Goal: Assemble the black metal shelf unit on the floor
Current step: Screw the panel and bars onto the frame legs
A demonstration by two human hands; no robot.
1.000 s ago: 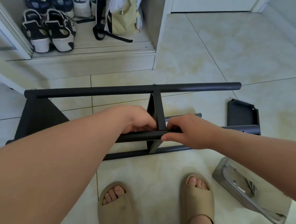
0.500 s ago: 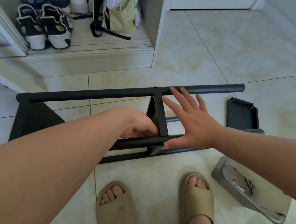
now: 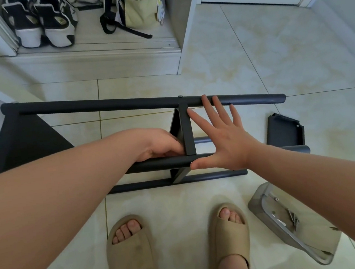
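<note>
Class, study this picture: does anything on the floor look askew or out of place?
The loose black metal shelf panel lies unattached beside the black tube frame, and the grey plastic tray holding screws lies askew.

right hand [image 3: 223, 139] off tube [image 3: 153, 165], fingers spread

Bare tile [image 3: 251, 56] beyond far pole [image 3: 103, 105], loose panel [image 3: 284, 130] right (screw tray [image 3: 257, 203] nearer)

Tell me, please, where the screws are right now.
In the head view, the screws lie in the grey tray on the floor at lower right, beside the right slipper.
</note>
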